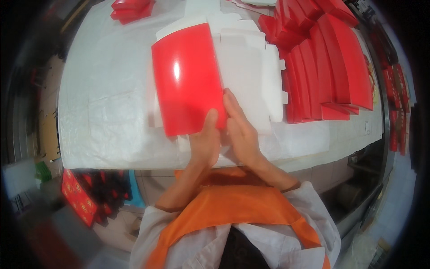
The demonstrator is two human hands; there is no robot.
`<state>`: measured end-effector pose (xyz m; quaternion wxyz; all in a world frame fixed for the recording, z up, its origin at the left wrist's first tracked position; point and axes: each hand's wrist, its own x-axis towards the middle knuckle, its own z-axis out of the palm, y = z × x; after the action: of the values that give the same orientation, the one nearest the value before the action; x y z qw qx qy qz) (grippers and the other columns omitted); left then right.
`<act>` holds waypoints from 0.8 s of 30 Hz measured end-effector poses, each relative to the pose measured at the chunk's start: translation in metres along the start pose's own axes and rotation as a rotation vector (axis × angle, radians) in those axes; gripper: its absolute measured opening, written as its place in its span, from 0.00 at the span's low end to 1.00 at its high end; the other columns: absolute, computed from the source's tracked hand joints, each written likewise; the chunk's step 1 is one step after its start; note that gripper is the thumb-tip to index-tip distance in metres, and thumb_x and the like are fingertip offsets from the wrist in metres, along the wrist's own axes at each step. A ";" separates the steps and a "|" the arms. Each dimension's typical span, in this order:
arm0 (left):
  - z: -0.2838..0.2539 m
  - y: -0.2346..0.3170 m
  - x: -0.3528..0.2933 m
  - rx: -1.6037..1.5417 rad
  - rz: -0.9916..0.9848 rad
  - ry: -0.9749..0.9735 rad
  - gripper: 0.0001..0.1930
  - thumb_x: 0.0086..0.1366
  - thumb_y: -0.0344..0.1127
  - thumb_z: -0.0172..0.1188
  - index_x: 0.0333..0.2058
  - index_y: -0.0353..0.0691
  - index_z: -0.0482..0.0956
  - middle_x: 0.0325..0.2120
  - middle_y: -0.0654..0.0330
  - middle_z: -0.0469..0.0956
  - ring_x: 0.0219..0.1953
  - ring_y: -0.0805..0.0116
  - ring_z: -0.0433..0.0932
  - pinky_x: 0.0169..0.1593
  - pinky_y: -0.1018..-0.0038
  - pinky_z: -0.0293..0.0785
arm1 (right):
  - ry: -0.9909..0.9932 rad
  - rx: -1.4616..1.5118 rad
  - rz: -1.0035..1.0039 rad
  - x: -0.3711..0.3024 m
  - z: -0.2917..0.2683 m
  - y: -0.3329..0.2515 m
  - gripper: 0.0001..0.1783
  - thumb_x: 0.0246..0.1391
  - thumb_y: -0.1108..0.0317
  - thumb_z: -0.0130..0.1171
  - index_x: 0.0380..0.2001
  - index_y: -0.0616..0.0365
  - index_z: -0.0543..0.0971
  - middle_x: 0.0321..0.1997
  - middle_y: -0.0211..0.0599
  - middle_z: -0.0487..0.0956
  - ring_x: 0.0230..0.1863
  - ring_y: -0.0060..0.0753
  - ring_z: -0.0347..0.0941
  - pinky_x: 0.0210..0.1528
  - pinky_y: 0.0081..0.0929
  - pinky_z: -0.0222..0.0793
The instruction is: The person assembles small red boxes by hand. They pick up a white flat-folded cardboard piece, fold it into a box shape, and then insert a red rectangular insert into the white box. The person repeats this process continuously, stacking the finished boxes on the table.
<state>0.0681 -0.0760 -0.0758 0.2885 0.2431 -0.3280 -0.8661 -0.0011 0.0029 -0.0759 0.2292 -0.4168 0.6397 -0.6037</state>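
Left hand (205, 142) pinches the lower edge of the red card sheet (188, 78) at frame centre; right hand (239, 130) lies flat, fingers open, against its right edge. Uneven pressing could crease it crooked on the worktop (103, 116).

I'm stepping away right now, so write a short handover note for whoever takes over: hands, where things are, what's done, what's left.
Left hand: grips the near edge of the glossy red card panel, thumb on top.
Right hand: flat and open, pressing along the panel's right edge onto the white die-cut sheet beneath.
Both lie on the white-covered table.
Done: a row of red folded pieces is stacked at right, with a few more at the far left.
Left: the red panel and white sheet are still flat, not folded up.
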 end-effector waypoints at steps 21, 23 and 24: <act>-0.072 0.056 -0.059 0.808 0.235 -0.048 0.15 0.57 0.28 0.52 0.45 0.37 0.70 0.44 0.54 0.70 0.46 0.66 0.69 0.51 0.71 0.64 | 0.166 0.122 0.284 -0.030 -0.031 -0.023 0.40 0.48 0.76 0.48 0.61 0.64 0.40 0.60 0.44 0.53 0.60 0.32 0.51 0.59 0.28 0.49; -0.049 0.044 -0.028 0.816 0.408 0.021 0.18 0.57 0.28 0.51 0.47 0.37 0.66 0.47 0.53 0.67 0.49 0.66 0.66 0.53 0.73 0.62 | 0.103 0.156 0.301 -0.035 -0.030 -0.026 0.40 0.48 0.76 0.47 0.61 0.64 0.39 0.60 0.44 0.52 0.60 0.32 0.50 0.60 0.27 0.48; -0.041 0.041 -0.023 0.791 0.348 0.011 0.17 0.57 0.28 0.52 0.47 0.38 0.66 0.45 0.55 0.68 0.47 0.68 0.67 0.52 0.74 0.63 | 0.080 0.163 0.303 -0.036 -0.029 -0.029 0.40 0.49 0.75 0.47 0.61 0.64 0.39 0.60 0.44 0.53 0.60 0.32 0.50 0.60 0.27 0.47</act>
<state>0.1233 -0.1036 -0.0688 0.3165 0.2806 -0.6692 -0.6109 0.0025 0.0512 -0.0501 0.3252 -0.2714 0.6526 -0.6282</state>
